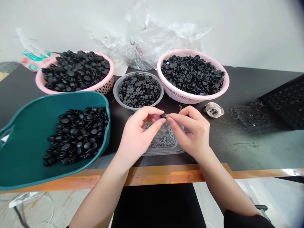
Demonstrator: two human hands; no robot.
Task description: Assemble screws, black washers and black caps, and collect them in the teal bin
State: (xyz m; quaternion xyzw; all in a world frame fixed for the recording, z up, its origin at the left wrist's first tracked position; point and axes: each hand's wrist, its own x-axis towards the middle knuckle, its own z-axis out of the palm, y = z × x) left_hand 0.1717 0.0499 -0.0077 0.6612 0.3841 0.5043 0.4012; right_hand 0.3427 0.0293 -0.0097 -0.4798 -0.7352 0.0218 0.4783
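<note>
Perhaps the teal bin point(30, 136) is the first risk: its near rim overlaps the taped table edge point(152, 179), so a knock from the left forearm point(102, 193) could spill its contents. Next, the left hand point(140, 133) pinches a small black part point(162, 116) above the clear tray point(163, 152); a slack pinch could drop it there. Just beside it, the right hand point(193, 131) grips a thin metal piece point(167, 117) between thumb and finger, its end at the part; crooked pressure could bend it or flick it away. As for writing, the green-printed packet point(35, 60) and the clear plastic bag point(142, 41), which bears dark and red marks, show nothing legible.
</note>
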